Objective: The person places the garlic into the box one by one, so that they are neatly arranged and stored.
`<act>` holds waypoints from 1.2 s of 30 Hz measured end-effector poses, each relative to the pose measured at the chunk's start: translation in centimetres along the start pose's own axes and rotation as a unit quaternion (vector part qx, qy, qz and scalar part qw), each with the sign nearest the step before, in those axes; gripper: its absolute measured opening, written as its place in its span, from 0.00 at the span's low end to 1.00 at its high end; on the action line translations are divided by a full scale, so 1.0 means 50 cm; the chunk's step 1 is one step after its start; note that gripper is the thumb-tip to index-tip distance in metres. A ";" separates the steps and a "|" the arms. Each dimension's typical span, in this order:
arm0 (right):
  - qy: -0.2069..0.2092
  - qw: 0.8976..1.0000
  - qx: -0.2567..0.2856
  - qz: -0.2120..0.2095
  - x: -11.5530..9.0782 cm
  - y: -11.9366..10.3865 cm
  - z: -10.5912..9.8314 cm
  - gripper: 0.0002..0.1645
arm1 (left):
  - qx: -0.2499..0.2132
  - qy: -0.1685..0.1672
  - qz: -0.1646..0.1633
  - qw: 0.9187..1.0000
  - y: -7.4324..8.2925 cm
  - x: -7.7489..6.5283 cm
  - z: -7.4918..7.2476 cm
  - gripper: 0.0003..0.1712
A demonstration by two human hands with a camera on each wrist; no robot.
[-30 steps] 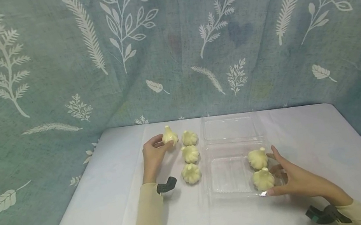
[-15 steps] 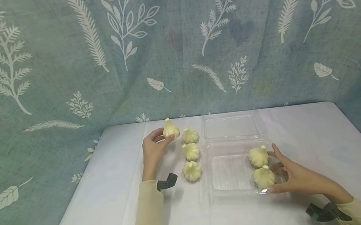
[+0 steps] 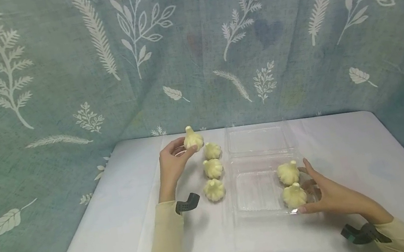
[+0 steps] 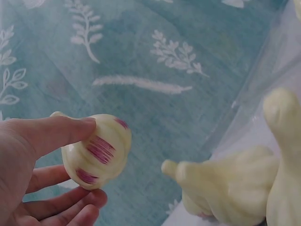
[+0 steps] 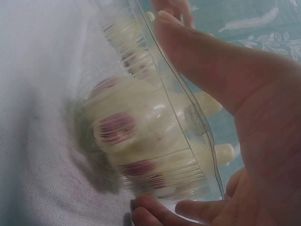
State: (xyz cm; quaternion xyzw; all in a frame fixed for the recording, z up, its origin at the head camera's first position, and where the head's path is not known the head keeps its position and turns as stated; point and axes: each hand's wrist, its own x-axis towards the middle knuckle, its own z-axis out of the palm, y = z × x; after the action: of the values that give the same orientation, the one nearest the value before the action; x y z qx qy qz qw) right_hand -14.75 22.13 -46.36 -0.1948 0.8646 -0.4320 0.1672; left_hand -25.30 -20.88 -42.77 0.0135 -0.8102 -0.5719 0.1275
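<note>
Cream garlic bulb [image 3: 193,141], pinched by the left hand [image 3: 171,162] between thumb and fingers near mid-frame, is apparently being packed and likely calls for a rightward carry into the clear box [image 3: 255,191] that the wide-spread right hand [image 3: 331,197] grips at lower right.

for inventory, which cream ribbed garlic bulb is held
The bulb pinched by the left hand; three others are on the white table, two in the clear plastic container.
</note>
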 end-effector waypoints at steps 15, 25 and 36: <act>-0.002 1.000 -0.011 -0.009 0.005 0.002 -0.005 0.84 | -0.043 -0.008 0.038 0.998 0.071 -0.035 0.010 0.31; -0.006 1.000 -0.004 -0.008 0.002 0.008 -0.004 0.84 | -0.062 -0.026 0.048 0.997 0.087 -0.049 0.032 0.29; -0.002 1.000 -0.010 -0.007 0.001 0.006 -0.006 0.84 | -0.065 -0.047 0.061 0.995 0.109 -0.054 0.052 0.30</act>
State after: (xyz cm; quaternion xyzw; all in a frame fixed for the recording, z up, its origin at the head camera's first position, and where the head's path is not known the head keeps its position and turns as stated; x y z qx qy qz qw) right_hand -14.96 22.47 -46.45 -0.2030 0.8670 -0.4243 0.1642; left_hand -22.57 -16.14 -39.02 -0.0714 -0.7756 -0.6145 0.1250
